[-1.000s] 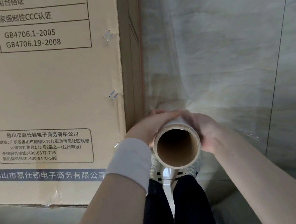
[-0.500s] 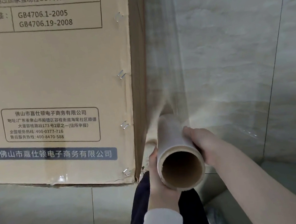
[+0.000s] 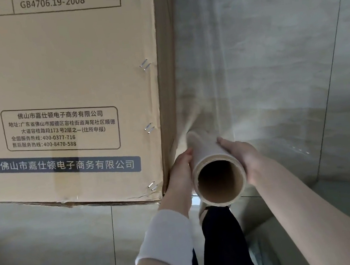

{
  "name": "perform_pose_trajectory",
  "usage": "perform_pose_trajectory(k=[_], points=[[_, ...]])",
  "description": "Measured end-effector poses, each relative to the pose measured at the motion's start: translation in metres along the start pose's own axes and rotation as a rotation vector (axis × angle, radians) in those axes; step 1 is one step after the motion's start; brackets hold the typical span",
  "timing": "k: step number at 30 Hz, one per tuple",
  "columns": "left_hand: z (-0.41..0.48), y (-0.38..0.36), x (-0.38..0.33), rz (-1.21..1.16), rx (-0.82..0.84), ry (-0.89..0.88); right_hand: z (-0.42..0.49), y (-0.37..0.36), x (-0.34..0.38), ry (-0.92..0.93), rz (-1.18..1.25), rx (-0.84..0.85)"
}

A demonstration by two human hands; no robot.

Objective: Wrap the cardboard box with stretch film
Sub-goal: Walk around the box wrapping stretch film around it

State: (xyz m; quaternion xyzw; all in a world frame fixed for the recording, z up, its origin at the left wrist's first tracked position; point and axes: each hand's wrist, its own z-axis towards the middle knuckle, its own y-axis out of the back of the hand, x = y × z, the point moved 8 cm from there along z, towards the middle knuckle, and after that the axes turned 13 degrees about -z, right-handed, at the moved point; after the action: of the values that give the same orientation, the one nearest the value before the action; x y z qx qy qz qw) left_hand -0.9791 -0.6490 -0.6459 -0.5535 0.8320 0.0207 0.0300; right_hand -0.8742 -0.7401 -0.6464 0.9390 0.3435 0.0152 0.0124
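1. I see my left hand [image 3: 181, 176] and right hand [image 3: 243, 161] gripping the stretch film roll [image 3: 207, 150] from either side, fingers curled round it (open core towards me).
2. Beyond, film [image 3: 203, 66] stretches from the roll along the cardboard box [image 3: 61, 69] corner.

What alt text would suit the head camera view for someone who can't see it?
A left hand and a right hand hold a roll of stretch film, its open cardboard core facing the camera, beside the corner of a large printed cardboard box. Clear film runs from the roll up along the box's edge, in front of pale tiles.
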Motion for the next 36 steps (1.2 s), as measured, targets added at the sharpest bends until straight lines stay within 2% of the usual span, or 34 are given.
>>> perform_pose_trajectory(k=[2,4,8,10,14,17,19,24,29,31,34,36], points=[[0.004,-0.009,-0.010,0.288,0.016,0.000,0.001,0.002,0.000,0.006,-0.015,0.010],[0.007,-0.019,-0.014,0.429,0.042,0.072,0.004,0.001,-0.003,-0.017,-0.041,0.024],[0.015,-0.034,-0.013,0.419,0.142,0.227,0.009,-0.006,-0.008,-0.028,0.017,0.011],[0.009,-0.030,-0.006,0.378,0.129,0.321,0.008,-0.004,-0.018,-0.053,0.119,-0.028],[-0.002,-0.006,0.019,0.117,0.073,0.278,-0.007,-0.004,-0.051,-0.180,0.216,0.005],[-0.031,0.002,0.053,-0.293,0.142,0.362,-0.013,-0.006,-0.058,-0.124,0.174,0.041],[-0.049,0.010,0.070,-0.437,0.141,0.376,-0.013,-0.015,-0.062,-0.058,0.050,0.083],[-0.061,0.031,0.087,-0.610,0.085,0.298,-0.012,-0.020,-0.085,-0.090,-0.185,0.008],[-0.036,0.058,0.103,-0.727,0.106,0.341,0.006,-0.037,-0.078,-0.058,-0.197,0.028],[-0.026,0.063,0.092,-0.633,0.124,0.274,0.007,-0.046,-0.080,-0.059,-0.128,0.052],[-0.010,0.078,0.043,-0.154,0.012,0.018,0.007,-0.053,-0.086,-0.096,-0.062,0.045],[-0.006,0.081,0.014,0.163,0.012,-0.055,0.005,-0.059,-0.085,-0.119,-0.035,0.061]])
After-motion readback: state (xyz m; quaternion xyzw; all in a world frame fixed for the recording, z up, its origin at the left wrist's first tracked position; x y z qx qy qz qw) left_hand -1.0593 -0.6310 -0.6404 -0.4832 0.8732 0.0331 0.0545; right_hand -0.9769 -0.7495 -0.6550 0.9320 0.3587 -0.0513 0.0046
